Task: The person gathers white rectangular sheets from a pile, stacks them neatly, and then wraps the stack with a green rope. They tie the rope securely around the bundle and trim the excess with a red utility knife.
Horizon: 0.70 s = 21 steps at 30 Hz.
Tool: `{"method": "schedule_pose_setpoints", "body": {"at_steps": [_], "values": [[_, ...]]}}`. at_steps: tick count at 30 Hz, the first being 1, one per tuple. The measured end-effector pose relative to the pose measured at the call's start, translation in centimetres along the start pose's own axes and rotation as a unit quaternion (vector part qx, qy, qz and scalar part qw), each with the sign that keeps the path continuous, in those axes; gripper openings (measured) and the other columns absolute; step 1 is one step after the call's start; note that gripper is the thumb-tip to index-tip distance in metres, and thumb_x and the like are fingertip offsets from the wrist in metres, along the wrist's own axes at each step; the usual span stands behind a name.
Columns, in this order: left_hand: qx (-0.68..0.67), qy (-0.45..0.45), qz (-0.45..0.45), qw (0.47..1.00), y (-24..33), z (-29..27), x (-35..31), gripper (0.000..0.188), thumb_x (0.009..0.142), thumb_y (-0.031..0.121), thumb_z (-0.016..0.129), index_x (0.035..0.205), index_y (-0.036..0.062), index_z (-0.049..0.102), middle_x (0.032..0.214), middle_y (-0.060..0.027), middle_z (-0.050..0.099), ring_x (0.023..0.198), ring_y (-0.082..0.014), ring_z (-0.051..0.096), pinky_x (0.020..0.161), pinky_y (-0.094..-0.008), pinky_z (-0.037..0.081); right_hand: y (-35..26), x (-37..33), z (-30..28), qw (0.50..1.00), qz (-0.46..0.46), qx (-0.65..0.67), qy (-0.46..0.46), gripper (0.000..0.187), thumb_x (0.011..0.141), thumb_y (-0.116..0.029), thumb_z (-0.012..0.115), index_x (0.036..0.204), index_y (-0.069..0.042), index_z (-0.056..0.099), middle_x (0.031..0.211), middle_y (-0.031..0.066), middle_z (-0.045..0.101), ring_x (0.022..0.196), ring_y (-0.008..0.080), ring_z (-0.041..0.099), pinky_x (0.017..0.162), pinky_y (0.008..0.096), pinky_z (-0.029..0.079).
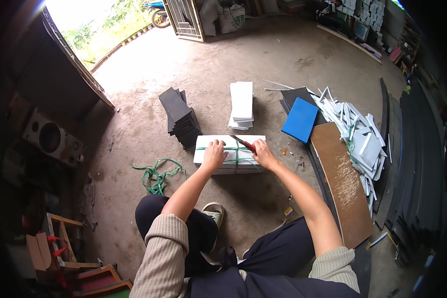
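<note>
A stack of white boards (209, 141) lies on the floor in front of me, with green string (237, 155) tied across it both ways. My left hand (215, 154) rests on top of the stack at its left half, fingers forward and thumb apart, touching the string. At the right half, my right hand (264, 155) is closed around the red handle of a knife (246, 145). Its dark blade points up and left, just above the string crossing. Whether the blade touches the string I cannot tell.
Beyond the tied stack stand dark boards (180, 114) and white boards (242, 102). A blue board (300, 120), a brown plank (340, 184) and white offcuts (365, 144) lie at right. Loose green string (156, 176) lies at left. A speaker (49, 138) stands farther left.
</note>
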<state>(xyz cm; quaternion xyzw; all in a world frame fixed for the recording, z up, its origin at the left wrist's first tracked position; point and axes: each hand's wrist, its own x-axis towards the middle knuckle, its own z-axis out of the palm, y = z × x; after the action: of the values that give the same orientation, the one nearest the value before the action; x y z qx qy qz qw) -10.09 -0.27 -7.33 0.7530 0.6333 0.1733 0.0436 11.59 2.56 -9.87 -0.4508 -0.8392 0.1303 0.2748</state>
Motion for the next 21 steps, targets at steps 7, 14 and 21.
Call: {"method": "schedule_pose_setpoints", "body": {"at_steps": [7, 14, 21], "values": [[-0.101, 0.005, -0.094, 0.99, 2.0, 3.2, -1.0, 0.024, 0.087, 0.023, 0.046, 0.083, 0.0006, 0.053, 0.081, -0.018, 0.057, 0.08, -0.0334, 0.056, 0.071, -0.0427, 0.043, -0.4, -0.2, 0.4, 0.996, 0.084, -0.013, -0.033, 0.023, 0.069, -0.006, 0.061, 0.088, -0.001, 0.05, 0.095, 0.0157, 0.053, 0.099, 0.028, 0.049, 0.082, 0.0375, 0.042], [-0.337, -0.12, -0.248, 0.9, 1.7, 5.8, 1.1, 0.052, 0.088, 0.04, 0.038, 0.07, -0.0016, 0.062, 0.07, -0.0232, 0.059, 0.07, -0.0355, 0.059, 0.067, -0.0417, 0.043, -5.2, 0.4, 0.8, 0.883, 0.298, 0.362, -0.016, 0.016, 0.07, 0.0, 0.064, 0.078, 0.003, 0.051, 0.067, 0.0093, 0.06, 0.055, 0.0161, 0.062, 0.047, 0.0265, 0.051], [-0.331, -0.14, -0.243, 0.901, 2.0, 5.7, 0.3, 0.045, 0.087, 0.037, 0.04, 0.085, -0.0021, 0.061, 0.08, -0.0213, 0.061, 0.08, -0.0351, 0.058, 0.072, -0.0417, 0.042, -3.9, -2.0, 1.7, 0.805, 0.387, 0.439, -0.096, 0.018, 0.08, -0.009, 0.058, 0.088, 0.002, 0.047, 0.072, 0.0126, 0.06, 0.062, 0.02, 0.062, 0.052, 0.0287, 0.052]]}}
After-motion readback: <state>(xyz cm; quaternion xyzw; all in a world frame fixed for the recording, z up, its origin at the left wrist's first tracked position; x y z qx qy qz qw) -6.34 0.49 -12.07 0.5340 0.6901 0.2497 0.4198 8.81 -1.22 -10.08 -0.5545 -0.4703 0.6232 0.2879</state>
